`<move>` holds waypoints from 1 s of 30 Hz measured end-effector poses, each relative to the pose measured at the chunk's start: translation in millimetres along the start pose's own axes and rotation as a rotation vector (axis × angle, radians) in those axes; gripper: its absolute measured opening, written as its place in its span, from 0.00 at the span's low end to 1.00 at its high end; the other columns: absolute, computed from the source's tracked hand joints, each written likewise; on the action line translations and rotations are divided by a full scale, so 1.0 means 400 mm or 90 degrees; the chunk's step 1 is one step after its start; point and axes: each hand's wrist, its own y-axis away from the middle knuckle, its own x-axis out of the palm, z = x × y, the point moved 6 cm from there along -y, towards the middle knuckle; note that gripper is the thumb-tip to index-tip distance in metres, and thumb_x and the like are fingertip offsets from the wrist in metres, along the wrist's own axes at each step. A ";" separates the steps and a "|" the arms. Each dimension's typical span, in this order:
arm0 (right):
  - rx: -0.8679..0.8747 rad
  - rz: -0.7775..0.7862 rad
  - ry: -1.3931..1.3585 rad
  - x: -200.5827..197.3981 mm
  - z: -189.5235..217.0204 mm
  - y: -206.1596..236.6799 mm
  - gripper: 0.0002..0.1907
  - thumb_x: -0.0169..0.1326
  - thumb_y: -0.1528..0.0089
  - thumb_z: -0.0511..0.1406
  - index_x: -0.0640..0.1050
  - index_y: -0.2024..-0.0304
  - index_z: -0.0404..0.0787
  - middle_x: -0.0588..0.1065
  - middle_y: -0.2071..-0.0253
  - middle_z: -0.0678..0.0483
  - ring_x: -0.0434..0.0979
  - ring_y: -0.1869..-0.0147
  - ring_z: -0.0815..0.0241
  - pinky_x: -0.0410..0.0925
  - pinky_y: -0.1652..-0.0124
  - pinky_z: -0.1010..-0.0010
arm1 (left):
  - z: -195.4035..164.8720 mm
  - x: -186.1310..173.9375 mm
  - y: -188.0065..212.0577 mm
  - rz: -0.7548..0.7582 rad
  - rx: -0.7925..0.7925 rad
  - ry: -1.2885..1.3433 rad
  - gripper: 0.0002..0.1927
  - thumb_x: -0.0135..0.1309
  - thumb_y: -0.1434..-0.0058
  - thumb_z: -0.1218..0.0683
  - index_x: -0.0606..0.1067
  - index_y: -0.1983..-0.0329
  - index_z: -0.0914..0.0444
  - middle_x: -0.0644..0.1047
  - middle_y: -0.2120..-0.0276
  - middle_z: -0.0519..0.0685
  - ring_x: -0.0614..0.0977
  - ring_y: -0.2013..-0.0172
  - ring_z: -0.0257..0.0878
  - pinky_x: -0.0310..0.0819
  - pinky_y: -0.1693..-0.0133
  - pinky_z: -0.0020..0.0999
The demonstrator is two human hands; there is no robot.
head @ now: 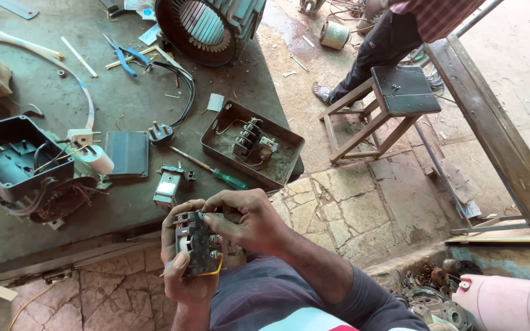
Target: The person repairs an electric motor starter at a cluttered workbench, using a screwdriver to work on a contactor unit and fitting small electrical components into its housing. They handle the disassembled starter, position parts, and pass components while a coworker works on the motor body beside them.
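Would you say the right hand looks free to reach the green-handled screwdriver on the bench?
Probably yes: the screwdriver lies in the open just above the right hand, nothing between. But that hand is fingering the switch block the left hand holds.

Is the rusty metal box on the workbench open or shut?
Open: the metal box has no lid on, and the terminal block and wires inside show.

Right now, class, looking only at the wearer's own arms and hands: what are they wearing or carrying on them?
Both hands are bare: no gloves on the left hand or the right hand, and no ring or watch shows. The right forearm is bare up to a dark grey sleeve near the elbow. The left forearm is mostly out of view. The fingers look smudged with grime.
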 end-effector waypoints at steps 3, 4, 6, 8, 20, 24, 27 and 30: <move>0.016 -0.006 -0.175 0.004 -0.041 0.017 0.08 0.59 0.35 0.32 0.78 0.57 0.33 0.74 0.72 0.57 0.70 0.71 0.74 0.66 0.72 0.80 | -0.003 0.003 0.001 -0.005 0.014 -0.009 0.42 0.52 0.43 0.46 0.61 0.31 0.77 0.70 0.41 0.66 0.75 0.41 0.52 0.74 0.41 0.43; 0.017 -0.008 -0.267 0.003 -0.058 0.021 0.07 0.57 0.34 0.32 0.76 0.56 0.33 0.75 0.69 0.58 0.72 0.69 0.75 0.68 0.70 0.80 | -0.005 0.005 0.000 -0.007 0.020 -0.014 0.42 0.52 0.43 0.47 0.61 0.31 0.77 0.70 0.41 0.66 0.75 0.41 0.52 0.74 0.40 0.44; 0.071 0.038 -0.657 0.009 -0.102 0.032 0.11 0.61 0.37 0.34 0.76 0.59 0.31 0.74 0.73 0.56 0.69 0.76 0.75 0.64 0.76 0.81 | -0.008 0.012 0.000 -0.007 0.025 -0.033 0.41 0.51 0.43 0.47 0.61 0.32 0.77 0.70 0.43 0.66 0.75 0.41 0.54 0.75 0.42 0.47; 0.100 0.082 -0.834 0.011 -0.133 0.039 0.14 0.63 0.40 0.34 0.76 0.59 0.30 0.73 0.75 0.55 0.67 0.79 0.76 0.60 0.80 0.82 | -0.007 0.018 -0.002 -0.004 0.030 -0.046 0.41 0.51 0.44 0.46 0.61 0.33 0.77 0.70 0.43 0.66 0.75 0.41 0.55 0.76 0.42 0.49; -0.015 0.203 0.113 0.017 0.032 0.078 0.60 0.69 0.46 0.49 0.54 0.23 0.30 0.79 0.68 0.46 0.83 0.70 0.56 0.75 0.68 0.69 | 0.012 0.030 -0.004 -0.041 -0.053 -0.091 0.45 0.51 0.47 0.47 0.59 0.27 0.73 0.67 0.38 0.63 0.75 0.44 0.51 0.75 0.50 0.44; 0.004 0.194 0.142 0.002 0.063 0.073 0.58 0.68 0.46 0.49 0.56 0.22 0.31 0.80 0.69 0.46 0.84 0.68 0.52 0.76 0.66 0.67 | 0.014 0.050 -0.005 -0.023 -0.063 -0.105 0.49 0.51 0.49 0.48 0.56 0.24 0.72 0.65 0.32 0.63 0.74 0.39 0.50 0.75 0.43 0.42; 0.023 0.193 0.082 -0.006 0.050 0.078 0.56 0.67 0.46 0.49 0.58 0.23 0.32 0.81 0.66 0.47 0.85 0.67 0.55 0.78 0.64 0.68 | 0.020 0.054 -0.007 -0.019 -0.064 -0.109 0.50 0.52 0.49 0.48 0.56 0.23 0.72 0.65 0.31 0.64 0.73 0.40 0.50 0.74 0.45 0.41; -0.032 0.174 0.035 -0.016 0.046 0.084 0.54 0.69 0.44 0.49 0.58 0.26 0.31 0.82 0.61 0.47 0.87 0.59 0.56 0.79 0.57 0.67 | 0.025 0.047 -0.008 -0.022 -0.061 -0.121 0.49 0.50 0.48 0.47 0.56 0.23 0.72 0.66 0.33 0.64 0.73 0.39 0.51 0.73 0.44 0.42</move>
